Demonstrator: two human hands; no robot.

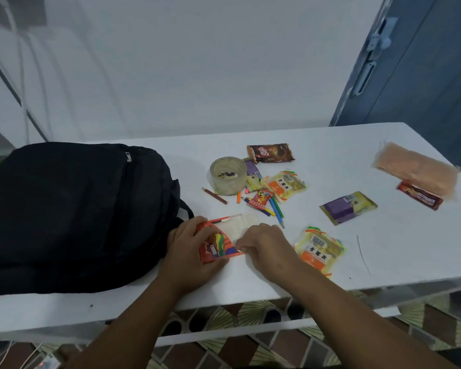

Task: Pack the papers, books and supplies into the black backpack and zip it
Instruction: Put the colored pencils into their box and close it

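- Lying flat on the left of the white table (304,267): black backpack (69,217), soft fabric, zip pull (128,157) up top, its right side touching the left hand.
- Left hand (190,255) curled round an orange pencil box (218,242) (glossy card, bright stripes), just beside the backpack.
- Right hand (266,245) with fingertips pinching the box's lower right corner.
- Bare tabletop between hands and front edge; more open room right of centre, toward the far edge.
- Round roll of clear tape (228,174), standing on its rim, mid-table.
- Loose coloured pencils (276,209) in a small heap, one brown pencil (214,195) apart.
- Two yellow-orange snack packets (320,250), crinkly plastic; two purple ones (347,207); one brown bar wrapper (270,152).
- Near the right edge: clear bag of pale orange stuff (417,169) overlapping a red wrapper (421,195).
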